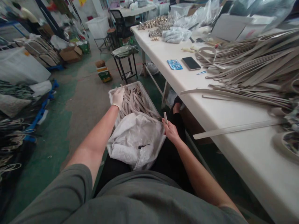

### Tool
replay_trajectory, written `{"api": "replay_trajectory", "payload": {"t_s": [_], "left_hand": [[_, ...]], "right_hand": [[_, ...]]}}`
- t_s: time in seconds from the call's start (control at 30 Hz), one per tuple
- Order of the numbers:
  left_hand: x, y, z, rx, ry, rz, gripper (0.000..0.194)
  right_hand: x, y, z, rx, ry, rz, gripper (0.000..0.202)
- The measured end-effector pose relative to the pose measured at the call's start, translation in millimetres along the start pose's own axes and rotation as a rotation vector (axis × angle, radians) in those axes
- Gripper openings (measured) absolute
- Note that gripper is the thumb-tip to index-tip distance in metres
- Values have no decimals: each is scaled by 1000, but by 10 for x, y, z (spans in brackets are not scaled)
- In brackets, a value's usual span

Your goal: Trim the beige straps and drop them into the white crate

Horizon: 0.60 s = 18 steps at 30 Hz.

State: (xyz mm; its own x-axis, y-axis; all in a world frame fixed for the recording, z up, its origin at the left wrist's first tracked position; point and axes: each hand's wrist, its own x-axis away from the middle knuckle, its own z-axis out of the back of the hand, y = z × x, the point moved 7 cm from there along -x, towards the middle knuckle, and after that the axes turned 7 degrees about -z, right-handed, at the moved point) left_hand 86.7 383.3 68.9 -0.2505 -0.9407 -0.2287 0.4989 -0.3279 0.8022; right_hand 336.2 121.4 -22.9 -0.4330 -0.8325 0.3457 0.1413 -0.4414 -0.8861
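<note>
A white tub (149, 94) full of beige-grey straps (137, 104) rests at my lap. My left hand (118, 97), in a pale glove, is at the tub's far left corner, its fingers curled at the straps; strap ends show by the fingertips, which are partly hidden. A crumpled white bag (133, 140) covers the near part of the tub. My right hand (171, 130) is bare and held at the tub's right rim. Its fingers are closed round a short pale strap piece (165, 118), whose end sticks up.
To the right stands a long white table (168, 82) bearing a heap of flat straps (252, 62), a phone (191, 63), a blue packet (174, 64) and metal fittings (158, 23). One strap (217, 132) overhangs its edge. Ahead is a black-legged stool (125, 54).
</note>
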Motion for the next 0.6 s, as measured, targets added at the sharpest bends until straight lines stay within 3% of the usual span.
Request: {"api": "replay_trajectory", "payload": {"t_s": [0.1,0.17,0.23,0.3,0.37,0.43,0.5,0.6], "left_hand": [[822,-325,-416,-57,-302,156,61],[1466,-503,-657,-127,-470,221,50],[2006,-634,-825,-211,-563,254,41],[2378,-725,-941,-290,-614,284,36],[2577,-780,-1009,-339,-648,318,25],[2625,-799,-1012,-342,-652,347,16],[2567,-775,-930,-291,-610,360,16],[2420,-651,-665,-135,-502,380,21]], "right_hand": [[224,215,-27,16,-67,38,56],[461,342,-124,32,-200,62,57],[724,421,-314,134,-390,99,55],[970,457,-540,343,-572,173,49],[1126,490,-710,581,-674,241,42],[1163,506,-785,691,-692,264,37],[1126,496,-786,618,-674,248,34],[1035,488,-725,330,-653,135,33]]}}
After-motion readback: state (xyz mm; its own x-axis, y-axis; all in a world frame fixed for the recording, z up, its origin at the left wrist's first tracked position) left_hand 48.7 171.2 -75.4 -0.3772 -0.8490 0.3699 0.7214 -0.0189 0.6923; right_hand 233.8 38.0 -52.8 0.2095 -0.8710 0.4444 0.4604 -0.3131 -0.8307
